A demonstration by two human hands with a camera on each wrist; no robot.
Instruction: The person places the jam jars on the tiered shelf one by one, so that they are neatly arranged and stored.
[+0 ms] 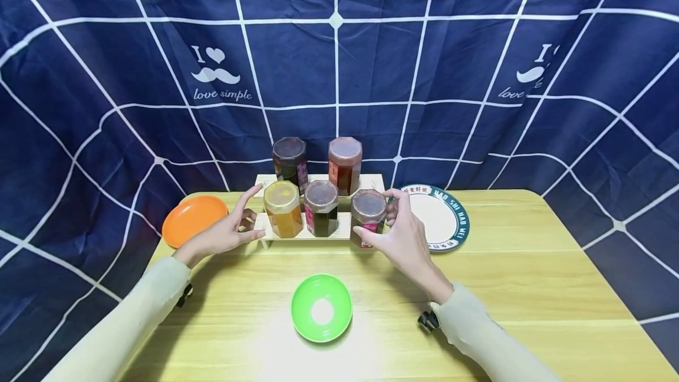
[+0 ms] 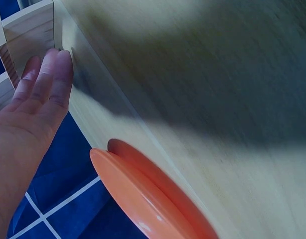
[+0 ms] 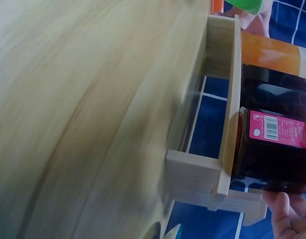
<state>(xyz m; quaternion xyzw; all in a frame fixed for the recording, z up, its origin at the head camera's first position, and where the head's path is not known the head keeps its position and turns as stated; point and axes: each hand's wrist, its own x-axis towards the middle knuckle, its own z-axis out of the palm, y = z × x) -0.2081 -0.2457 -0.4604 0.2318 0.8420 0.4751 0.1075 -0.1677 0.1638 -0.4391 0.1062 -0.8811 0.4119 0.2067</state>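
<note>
A two-step wooden rack [image 1: 343, 227] stands at the back of the table with jars on both steps. My right hand [image 1: 405, 237] grips a dark jar [image 1: 369, 204] with a pink label, thumb at its front and fingers behind. That jar is at the right end of the lower step, upright, its base right at the wooden slat in the right wrist view. My left hand [image 1: 225, 231] is at the rack's left end, fingers extended along the side panel [image 2: 31, 30]. Beside it on the lower step are a yellow jar [image 1: 283, 211] and another dark jar [image 1: 321, 210].
On the upper step stand a dark jar [image 1: 290, 161] and a reddish-brown jar [image 1: 345, 164]. A green bowl [image 1: 305, 305] sits in front. An orange plate [image 1: 193, 217] lies left of the rack, and a blue-rimmed white plate [image 1: 460, 217] lies right. A blue curtain [image 1: 371, 63] hangs behind.
</note>
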